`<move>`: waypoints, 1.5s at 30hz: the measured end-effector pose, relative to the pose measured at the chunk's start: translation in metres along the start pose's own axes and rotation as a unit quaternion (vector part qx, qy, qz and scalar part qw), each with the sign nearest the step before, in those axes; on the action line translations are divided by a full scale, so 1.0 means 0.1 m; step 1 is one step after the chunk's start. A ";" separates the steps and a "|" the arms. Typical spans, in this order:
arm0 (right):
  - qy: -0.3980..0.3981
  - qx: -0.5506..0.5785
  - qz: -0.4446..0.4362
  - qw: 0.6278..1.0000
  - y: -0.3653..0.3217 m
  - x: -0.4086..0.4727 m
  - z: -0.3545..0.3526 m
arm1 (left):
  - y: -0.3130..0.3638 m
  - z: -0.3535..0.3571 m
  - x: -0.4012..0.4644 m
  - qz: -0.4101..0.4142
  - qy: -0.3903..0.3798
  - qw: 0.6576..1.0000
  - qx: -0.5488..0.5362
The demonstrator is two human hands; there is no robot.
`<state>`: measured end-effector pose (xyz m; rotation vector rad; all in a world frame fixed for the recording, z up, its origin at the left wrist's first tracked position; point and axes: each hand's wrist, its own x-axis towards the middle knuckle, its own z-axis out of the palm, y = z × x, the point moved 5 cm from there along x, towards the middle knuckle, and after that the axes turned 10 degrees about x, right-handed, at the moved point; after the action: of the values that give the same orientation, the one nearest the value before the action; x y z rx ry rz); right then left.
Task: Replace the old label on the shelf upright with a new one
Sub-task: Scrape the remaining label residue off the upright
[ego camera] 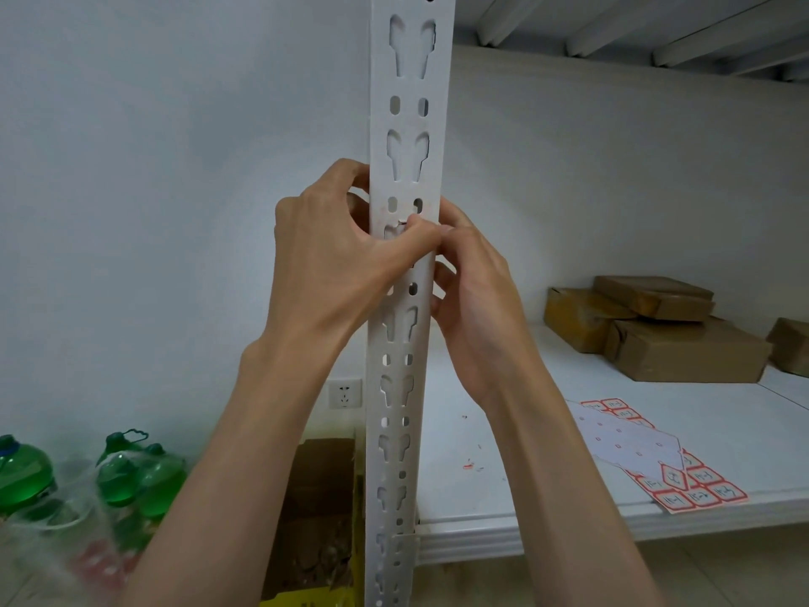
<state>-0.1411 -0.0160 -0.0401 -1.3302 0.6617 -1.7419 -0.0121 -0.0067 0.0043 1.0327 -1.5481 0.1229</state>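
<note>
Shelf upright [407,124]: we see both hands meeting at mid-height.
Left hand [341,260]: grip wraps the upright, thumb across its face.
Right hand [473,295]: grip pinched at the upright's right edge; label hidden.
Label sheet [656,457]: at the shelf's [569,514] front edge.

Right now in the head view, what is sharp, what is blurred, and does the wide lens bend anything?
Head view: both hands, left and right, and the shelf post are sharp under soft, even light with no glare; the green bottles at lower left are smeared; the post bows slightly from the wide lens; the label sheet is readable as red-bordered, its writing not.
</note>
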 end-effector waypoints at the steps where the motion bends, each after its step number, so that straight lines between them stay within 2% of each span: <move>1: 0.001 -0.005 0.000 1.000 0.00 0.00 0.00 | 0.00 0.00 0.00 0.005 0.000 1.000 0.002; 8: -0.005 -0.002 -0.002 1.000 -0.02 -0.01 0.01 | -0.09 -0.01 0.04 0.015 -0.030 0.999 -0.044; 23: -0.008 -0.011 -0.012 1.000 0.01 -0.01 0.01 | -0.02 0.16 -0.01 -0.060 -0.073 0.989 -0.115; 35: -0.018 -0.012 -0.013 1.000 0.00 0.00 0.01 | -0.03 0.16 0.02 -0.038 -0.086 0.990 -0.103; 45: -0.009 -0.020 -0.010 1.000 0.00 -0.02 0.02 | -0.09 0.16 -0.01 -0.028 -0.110 0.982 -0.149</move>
<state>-0.1396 -0.0144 -0.0401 -1.3818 0.6798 -1.7388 -0.0180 -0.0210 -0.0055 0.8695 -1.6745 -0.2645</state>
